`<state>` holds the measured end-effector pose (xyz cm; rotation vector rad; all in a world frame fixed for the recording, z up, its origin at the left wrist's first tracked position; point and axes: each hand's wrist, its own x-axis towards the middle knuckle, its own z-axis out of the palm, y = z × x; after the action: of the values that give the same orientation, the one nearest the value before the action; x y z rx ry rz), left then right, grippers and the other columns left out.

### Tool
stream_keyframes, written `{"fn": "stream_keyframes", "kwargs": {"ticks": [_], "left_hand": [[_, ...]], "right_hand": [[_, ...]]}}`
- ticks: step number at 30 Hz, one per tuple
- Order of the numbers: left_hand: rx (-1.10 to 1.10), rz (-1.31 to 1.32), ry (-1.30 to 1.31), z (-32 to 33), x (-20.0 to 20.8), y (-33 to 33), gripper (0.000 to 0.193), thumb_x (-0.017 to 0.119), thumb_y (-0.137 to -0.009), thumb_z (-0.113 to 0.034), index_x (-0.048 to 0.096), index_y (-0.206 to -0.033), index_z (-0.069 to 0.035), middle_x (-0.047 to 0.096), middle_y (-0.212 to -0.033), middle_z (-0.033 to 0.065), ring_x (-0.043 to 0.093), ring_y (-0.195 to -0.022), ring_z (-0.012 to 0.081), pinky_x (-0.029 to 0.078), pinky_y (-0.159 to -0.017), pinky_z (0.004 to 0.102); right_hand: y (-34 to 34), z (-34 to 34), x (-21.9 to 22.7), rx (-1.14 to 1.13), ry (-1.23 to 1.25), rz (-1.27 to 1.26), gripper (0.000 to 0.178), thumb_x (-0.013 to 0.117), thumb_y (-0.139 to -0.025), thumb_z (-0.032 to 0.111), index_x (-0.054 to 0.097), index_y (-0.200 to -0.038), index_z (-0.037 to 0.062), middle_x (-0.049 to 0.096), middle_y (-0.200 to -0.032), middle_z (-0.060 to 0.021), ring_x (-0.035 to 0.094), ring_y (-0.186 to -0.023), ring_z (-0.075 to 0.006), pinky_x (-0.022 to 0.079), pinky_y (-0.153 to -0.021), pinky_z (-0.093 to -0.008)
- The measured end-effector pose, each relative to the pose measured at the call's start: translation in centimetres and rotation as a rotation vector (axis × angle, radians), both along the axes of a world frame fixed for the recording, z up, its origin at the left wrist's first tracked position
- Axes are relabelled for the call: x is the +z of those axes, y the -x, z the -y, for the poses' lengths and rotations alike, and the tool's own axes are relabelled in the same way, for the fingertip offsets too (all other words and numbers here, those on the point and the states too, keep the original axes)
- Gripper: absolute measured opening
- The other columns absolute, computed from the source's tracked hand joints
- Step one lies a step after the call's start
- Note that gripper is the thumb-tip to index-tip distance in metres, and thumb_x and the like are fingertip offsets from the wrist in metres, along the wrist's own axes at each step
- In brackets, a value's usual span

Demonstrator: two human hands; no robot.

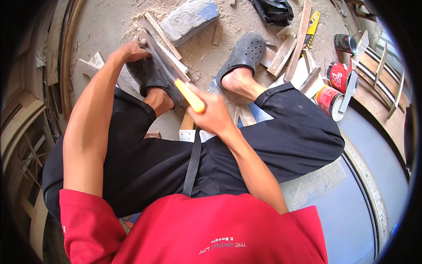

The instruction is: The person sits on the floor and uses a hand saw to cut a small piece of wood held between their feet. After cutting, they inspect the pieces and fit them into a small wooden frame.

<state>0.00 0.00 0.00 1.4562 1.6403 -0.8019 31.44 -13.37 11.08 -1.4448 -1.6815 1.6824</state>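
Note:
My right hand [214, 112] is closed round the yellow handle [190, 96] of a hand tool. From that handle, a long, narrow, greyish blade [166, 60] slants up and left over my left clog; I cannot tell whether it is a file or a saw. My left hand [132, 51] is closed near the blade's far end, above the dark clog [146, 72]. What its fingers grip is partly hidden. Beside the blade lies a pale wooden strip [162, 35]. My other clog [249, 50] rests flat on the dusty floor.
A grey block [190, 21] lies beyond my feet among sawdust. Wood offcuts [282, 55], a yellow-and-black handsaw [312, 30] and a black plastic bag [273, 11] are to the right. Paint cans [338, 75] stand farther right. Curved wooden frames [26, 125] lean at the left.

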Motion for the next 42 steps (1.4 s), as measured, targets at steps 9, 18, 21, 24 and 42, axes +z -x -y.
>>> {"fn": "stream_keyframes", "kwargs": {"ticks": [9, 18, 21, 24, 42], "left_hand": [[0.061, 0.085, -0.021, 0.4, 0.4, -0.2, 0.08, 0.065, -0.075, -0.048, 0.047, -0.14, -0.005, 0.025, -0.151, 0.0303, 0.036, -0.137, 0.0396, 0.032, -0.111, 0.0347], [-0.057, 0.044, -0.098, 0.3, 0.3, -0.6, 0.082, 0.061, -0.075, -0.049, 0.041, -0.144, -0.008, 0.034, -0.147, 0.029, 0.046, -0.128, 0.0405, 0.04, -0.105, 0.0386], [0.001, 0.073, -0.324, 2.6, -1.2, 0.3, 0.079, 0.061, -0.074, -0.048, 0.047, -0.138, -0.004, 0.044, -0.14, 0.028, 0.051, -0.123, 0.0397, 0.043, -0.1, 0.0394], [0.035, 0.022, -0.178, 1.5, -1.1, 0.4, 0.088, 0.062, -0.073, -0.047, 0.033, -0.145, -0.005, 0.036, -0.144, 0.0301, 0.045, -0.129, 0.0405, 0.038, -0.105, 0.0386], [0.119, 0.106, -0.194, 1.6, -0.3, 0.5, 0.092, 0.066, -0.074, -0.048, 0.032, -0.147, -0.004, 0.042, -0.141, 0.0298, 0.048, -0.128, 0.0398, 0.039, -0.105, 0.0376]], "right_hand": [[-0.4, 0.1, -0.4, -0.049, 0.052, -0.024, 0.056, 0.063, -0.075, 0.009, 0.057, -0.129, 0.0042, 0.064, -0.098, -0.0279, 0.066, -0.089, -0.0386, 0.053, -0.075, -0.0398], [0.1, 0.6, -0.5, -0.044, -0.047, 0.005, 0.052, 0.063, -0.076, 0.012, 0.059, -0.127, 0.0025, 0.064, -0.096, -0.0267, 0.065, -0.083, -0.0365, 0.052, -0.074, -0.038], [-2.1, 2.6, 0.0, -0.06, -0.066, -0.054, 0.051, 0.062, -0.076, 0.012, 0.059, -0.126, 0.0021, 0.064, -0.095, -0.0269, 0.066, -0.084, -0.0326, 0.051, -0.075, -0.0374], [-2.0, 2.8, -0.1, -0.093, -0.089, -0.104, 0.052, 0.059, -0.077, 0.008, 0.058, -0.128, 0.0007, 0.066, -0.087, -0.0252, 0.065, -0.073, -0.0161, 0.051, -0.07, -0.0328], [-0.9, 1.0, 3.3, -0.112, -0.016, -0.021, 0.05, 0.061, -0.075, 0.012, 0.06, -0.125, 0.0044, 0.064, -0.1, -0.0265, 0.064, -0.091, -0.0409, 0.052, -0.08, -0.0384]]}}
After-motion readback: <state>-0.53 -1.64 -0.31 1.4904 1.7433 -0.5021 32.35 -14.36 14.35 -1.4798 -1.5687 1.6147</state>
